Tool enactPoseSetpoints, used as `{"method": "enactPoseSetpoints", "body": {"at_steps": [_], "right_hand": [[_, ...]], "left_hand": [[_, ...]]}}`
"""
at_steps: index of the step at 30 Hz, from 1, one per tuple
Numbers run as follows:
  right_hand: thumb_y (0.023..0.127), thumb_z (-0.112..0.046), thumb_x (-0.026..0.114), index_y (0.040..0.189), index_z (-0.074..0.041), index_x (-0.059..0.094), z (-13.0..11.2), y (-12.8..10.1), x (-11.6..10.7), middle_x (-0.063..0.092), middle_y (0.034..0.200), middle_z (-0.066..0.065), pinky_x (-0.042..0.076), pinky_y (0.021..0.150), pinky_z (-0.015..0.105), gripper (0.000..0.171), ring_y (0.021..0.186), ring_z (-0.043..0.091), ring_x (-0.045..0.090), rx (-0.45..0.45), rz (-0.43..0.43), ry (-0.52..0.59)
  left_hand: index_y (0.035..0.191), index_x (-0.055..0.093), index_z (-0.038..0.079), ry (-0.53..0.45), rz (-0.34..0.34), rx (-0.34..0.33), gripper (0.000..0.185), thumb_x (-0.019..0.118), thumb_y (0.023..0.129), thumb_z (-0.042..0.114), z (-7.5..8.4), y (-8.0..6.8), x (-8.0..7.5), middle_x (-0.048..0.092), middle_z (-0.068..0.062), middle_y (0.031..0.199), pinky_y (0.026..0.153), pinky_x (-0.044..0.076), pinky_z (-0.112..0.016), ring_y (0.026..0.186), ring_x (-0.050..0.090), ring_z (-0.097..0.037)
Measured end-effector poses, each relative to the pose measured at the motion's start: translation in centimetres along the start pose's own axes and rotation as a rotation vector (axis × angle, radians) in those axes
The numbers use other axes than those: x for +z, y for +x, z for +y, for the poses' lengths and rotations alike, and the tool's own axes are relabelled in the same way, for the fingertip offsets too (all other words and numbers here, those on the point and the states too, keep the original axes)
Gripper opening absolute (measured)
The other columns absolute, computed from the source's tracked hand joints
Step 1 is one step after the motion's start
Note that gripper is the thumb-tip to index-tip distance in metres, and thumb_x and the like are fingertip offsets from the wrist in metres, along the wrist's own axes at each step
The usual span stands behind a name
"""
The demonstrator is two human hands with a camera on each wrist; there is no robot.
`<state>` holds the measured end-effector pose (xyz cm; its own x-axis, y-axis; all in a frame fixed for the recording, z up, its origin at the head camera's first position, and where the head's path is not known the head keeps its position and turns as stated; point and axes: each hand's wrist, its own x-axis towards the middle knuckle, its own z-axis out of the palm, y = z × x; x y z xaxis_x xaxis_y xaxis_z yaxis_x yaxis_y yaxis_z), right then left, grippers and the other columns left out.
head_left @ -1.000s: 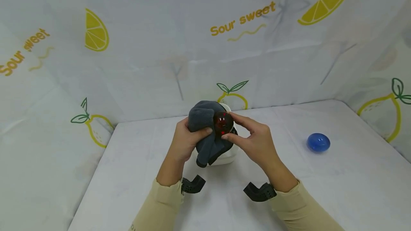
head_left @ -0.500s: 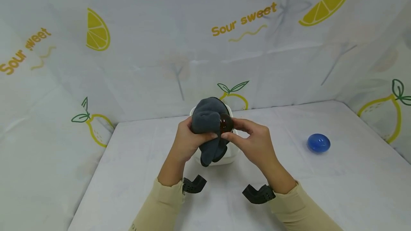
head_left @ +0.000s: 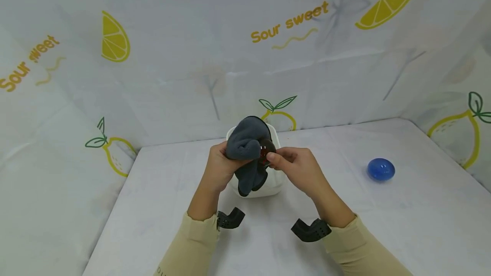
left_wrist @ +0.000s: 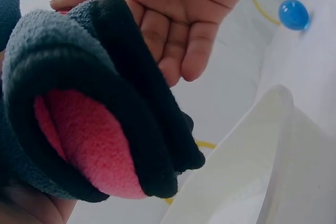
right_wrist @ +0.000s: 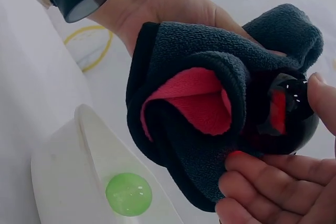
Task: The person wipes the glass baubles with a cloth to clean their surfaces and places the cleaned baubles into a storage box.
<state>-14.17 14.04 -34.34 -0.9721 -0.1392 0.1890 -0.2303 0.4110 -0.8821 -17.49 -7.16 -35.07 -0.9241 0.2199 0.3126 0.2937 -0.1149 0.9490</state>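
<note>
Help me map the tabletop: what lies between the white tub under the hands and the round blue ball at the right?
Nothing: in the head view, the white table between the white tub and the blue ball is bare.

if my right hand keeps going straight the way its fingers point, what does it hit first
Probably the left hand. The right hand points leftward, its fingers already pinching the dark red ball, which sits half wrapped in the grey cloth. That cloth and the left hand gripping it lie right behind; the exact depth is unclear.
</note>
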Motion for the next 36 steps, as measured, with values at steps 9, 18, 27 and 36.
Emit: {"method": "enactPoseSetpoints", "body": {"at_steps": [9, 18, 27, 36], "right_hand": [[0.092, -0.033, 0.070, 0.113, -0.004, 0.072, 0.4, 0.1, 0.1, 0.074, 0.101, 0.011, 0.057, 0.086, 0.035, 0.036, 0.094, 0.022, 0.071, 0.034, 0.004, 0.151], [0.079, -0.019, 0.083, 0.132, -0.012, 0.063, 0.4, -0.4, 0.9, 0.071, 0.118, 0.011, 0.058, 0.080, 0.028, 0.058, 0.099, 0.021, 0.072, -0.207, 0.126, 0.070], [0.068, 0.002, 0.087, 0.136, -0.009, 0.059, 0.5, -0.3, 1.2, 0.060, 0.138, 0.007, 0.049, 0.097, 0.025, 0.074, 0.122, 0.026, 0.061, -0.560, 0.221, -0.187], [0.070, -0.002, 0.086, 0.138, -0.008, 0.057, 0.5, -0.2, 1.1, 0.061, 0.136, 0.009, 0.050, 0.097, 0.022, 0.075, 0.119, 0.021, 0.063, -0.502, 0.173, 0.010]], "left_hand": [[0.108, 0.070, -0.003, 0.048, 0.010, -0.034, 0.033, 0.080, 0.077, 0.003, -0.3, 0.0, 0.3, 0.070, -0.011, 0.101, 0.080, 0.058, -0.039, 0.094, 0.067, -0.023], [0.114, 0.067, 0.000, 0.071, -0.004, -0.049, 0.037, 0.079, 0.079, 0.007, -0.2, 0.0, 0.4, 0.069, -0.016, 0.108, 0.082, 0.058, -0.039, 0.097, 0.066, -0.024], [0.121, 0.063, 0.000, 0.036, -0.038, -0.079, 0.044, 0.077, 0.080, 0.009, -0.2, 0.1, 0.4, 0.067, -0.017, 0.116, 0.085, 0.057, -0.041, 0.102, 0.066, -0.025], [0.121, 0.059, -0.010, -0.060, -0.022, -0.065, 0.036, 0.068, 0.087, -0.002, -0.1, 0.1, 0.2, 0.065, -0.013, 0.110, 0.082, 0.057, -0.032, 0.096, 0.066, -0.018]]}}
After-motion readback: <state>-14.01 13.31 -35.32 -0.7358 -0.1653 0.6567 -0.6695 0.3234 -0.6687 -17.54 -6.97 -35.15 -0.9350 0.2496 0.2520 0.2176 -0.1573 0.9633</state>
